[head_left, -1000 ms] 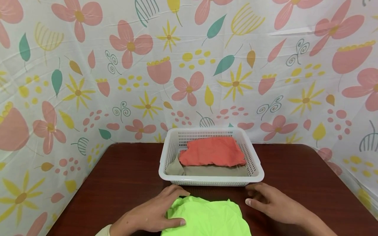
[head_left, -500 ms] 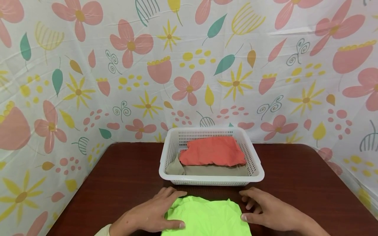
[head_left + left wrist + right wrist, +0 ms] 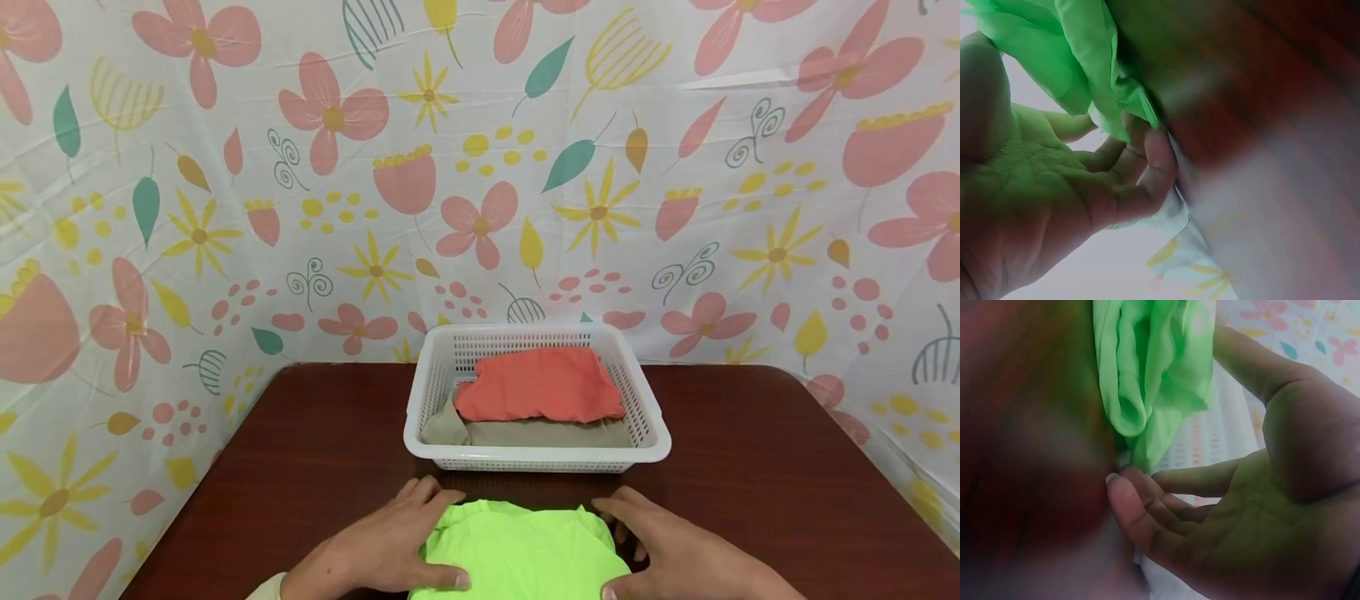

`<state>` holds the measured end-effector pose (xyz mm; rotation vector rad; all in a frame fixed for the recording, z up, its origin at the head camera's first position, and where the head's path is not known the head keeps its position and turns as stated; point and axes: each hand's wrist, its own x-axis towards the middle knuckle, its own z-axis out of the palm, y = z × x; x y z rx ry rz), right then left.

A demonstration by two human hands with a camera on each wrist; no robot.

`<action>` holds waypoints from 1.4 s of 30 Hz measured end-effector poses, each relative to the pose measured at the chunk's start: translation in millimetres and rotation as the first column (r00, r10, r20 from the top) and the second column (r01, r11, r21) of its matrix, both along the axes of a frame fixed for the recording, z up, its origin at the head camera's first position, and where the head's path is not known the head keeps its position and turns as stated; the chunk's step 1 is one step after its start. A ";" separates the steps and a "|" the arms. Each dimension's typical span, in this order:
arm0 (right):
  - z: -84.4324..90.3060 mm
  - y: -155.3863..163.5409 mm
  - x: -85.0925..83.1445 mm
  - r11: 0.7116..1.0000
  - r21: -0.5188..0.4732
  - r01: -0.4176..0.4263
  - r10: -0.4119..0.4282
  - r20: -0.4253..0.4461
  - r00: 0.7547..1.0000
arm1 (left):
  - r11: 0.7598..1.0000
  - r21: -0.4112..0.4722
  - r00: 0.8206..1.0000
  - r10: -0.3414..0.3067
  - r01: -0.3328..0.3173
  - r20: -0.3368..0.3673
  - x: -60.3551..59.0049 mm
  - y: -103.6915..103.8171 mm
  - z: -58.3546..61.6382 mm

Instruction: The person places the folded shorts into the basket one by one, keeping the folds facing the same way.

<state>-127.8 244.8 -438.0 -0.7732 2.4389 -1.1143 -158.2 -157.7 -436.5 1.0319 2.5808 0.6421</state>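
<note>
A folded lime-green cloth [image 3: 525, 550] lies on the table at the bottom of the head view. My left hand [image 3: 390, 542] is at its left side, thumb resting on top and bent fingers at the far left corner. In the left wrist view, those fingertips meet the lower edge of the cloth [image 3: 1085, 56]. On the other side my right hand [image 3: 667, 550] has its thumb at the cloth's right edge and its fingers spread along the far right corner. Loose layered folds of the cloth [image 3: 1154, 369] hang between right thumb and fingers in the right wrist view.
Just beyond the cloth stands a white perforated plastic basket [image 3: 536, 455]. Inside it, a folded coral-red cloth [image 3: 540, 385] lies over a grey-beige cloth [image 3: 547, 433]. The dark brown table [image 3: 315, 442] backs onto a flower-printed curtain [image 3: 480, 125].
My right hand has moved left and nearer, from beside the green cloth to its right edge. The left hand stays nearly where it was. Basket and cloths have not moved.
</note>
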 end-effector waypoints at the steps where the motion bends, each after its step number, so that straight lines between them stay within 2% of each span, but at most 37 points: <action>1: -0.8 -1.2 0.7 1.000 0.000 0.002 -0.002 0.002 1.000 | 1.000 -0.001 1.000 0.001 -0.001 0.000 -0.1 0.4 -0.6; 6: -4.2 -5.9 3.6 1.000 -0.001 0.000 0.000 0.015 1.000 | 1.000 0.004 1.000 -0.007 0.007 -0.016 -1.2 2.2 -4.1; 10: -5.3 -10.1 3.6 1.000 0.013 -0.019 0.020 -0.014 1.000 | 1.000 0.012 0.999 -0.004 0.004 -0.039 -1.5 4.2 -4.9; 15: -7.9 -15.6 2.4 0.998 0.048 -0.046 0.053 -0.153 0.987 | 0.999 0.040 1.000 0.009 -0.009 -0.020 -1.8 4.6 -3.0; 17: -9.0 -17.3 2.6 0.997 0.062 -0.042 0.053 -0.182 0.982 | 0.998 0.055 1.000 0.014 -0.014 -0.011 -2.2 4.4 -2.5; 27: -7.9 -25.2 4.5 0.995 0.098 0.020 -0.011 -0.093 0.996 | 0.994 0.112 1.000 0.018 -0.018 0.009 -3.3 6.5 -1.1; 33: -7.9 -28.5 4.1 0.997 0.076 0.024 -0.019 -0.058 0.998 | 0.993 0.119 1.000 0.009 -0.008 -0.003 -2.4 7.6 -2.8; 36: -9.4 -29.5 3.9 0.999 0.051 0.005 0.000 -0.084 0.996 | 0.993 0.122 1.000 0.003 -0.003 0.000 -2.2 7.6 -3.4; 40: -11.3 -30.5 4.5 0.999 0.037 -0.024 0.030 -0.160 0.987 | 0.992 0.125 1.000 -0.007 0.006 0.005 -1.5 7.5 -3.4; 42: -11.4 -31.0 4.5 0.999 0.033 -0.027 0.032 -0.154 0.987 | 0.992 0.125 1.000 -0.012 0.012 0.000 -1.0 7.6 -3.2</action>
